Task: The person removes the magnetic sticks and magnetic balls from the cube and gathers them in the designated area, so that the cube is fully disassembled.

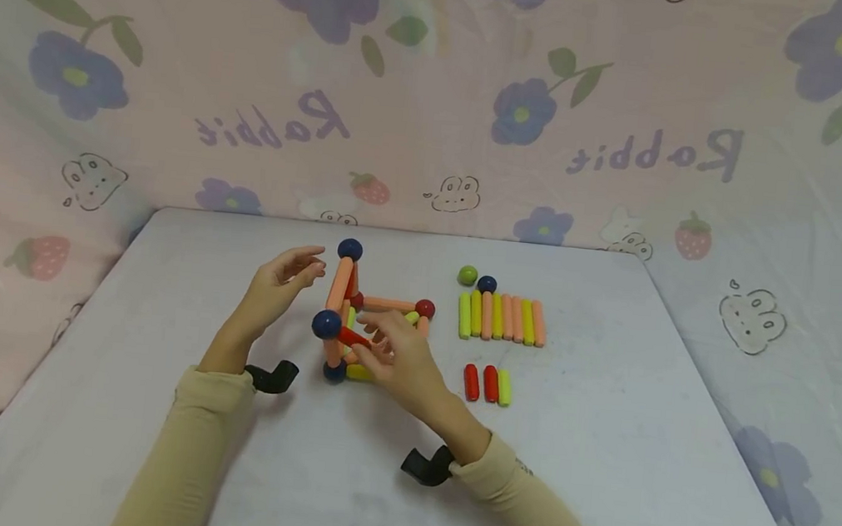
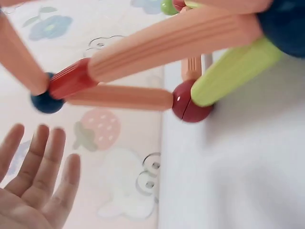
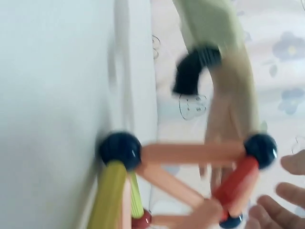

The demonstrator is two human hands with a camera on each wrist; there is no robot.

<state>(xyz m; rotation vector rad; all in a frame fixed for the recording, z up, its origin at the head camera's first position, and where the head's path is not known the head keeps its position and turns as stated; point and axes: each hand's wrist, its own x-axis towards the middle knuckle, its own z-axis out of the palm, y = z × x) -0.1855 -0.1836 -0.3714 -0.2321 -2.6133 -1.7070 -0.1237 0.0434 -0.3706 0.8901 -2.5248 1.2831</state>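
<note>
1. Framework. A skeletal framework of ribbed, plastic-looking sticks and glossy balls (image 1: 339,285) stands at the centre of the head view, on a white-covered table (image 1: 585,444). Dark-blue balls (image 1: 326,324) mark its upper corners at left; a deep-red ball (image 1: 425,308) sits at its right, at the end of a peach stick (image 1: 389,304). A short red stick (image 1: 353,336) runs rightward from the nearer upper ball.

2. Left hand. The left hand (image 1: 276,284), left of centre, is held just beside the framework. Its fingers are spread and gently bent in the left wrist view, gripping nothing.

3. Right hand. The right hand (image 1: 401,357) is in front of the framework, near the red stick. In the right wrist view its relaxed fingers stand apart from one another at the right edge, with a gap before the structure.

4. Loose parts. Right of centre, I see a row of eight lime, yellow and peach sticks (image 1: 508,317), a green ball (image 1: 468,275) and a dark-blue ball (image 1: 487,285) just above it. Below lie two red sticks (image 1: 471,382) and a lime stick (image 1: 504,387).

5. Background. A pale fabric backdrop (image 1: 423,71), printed with flowers, strawberries and rabbits, fills the upper frame.
</note>
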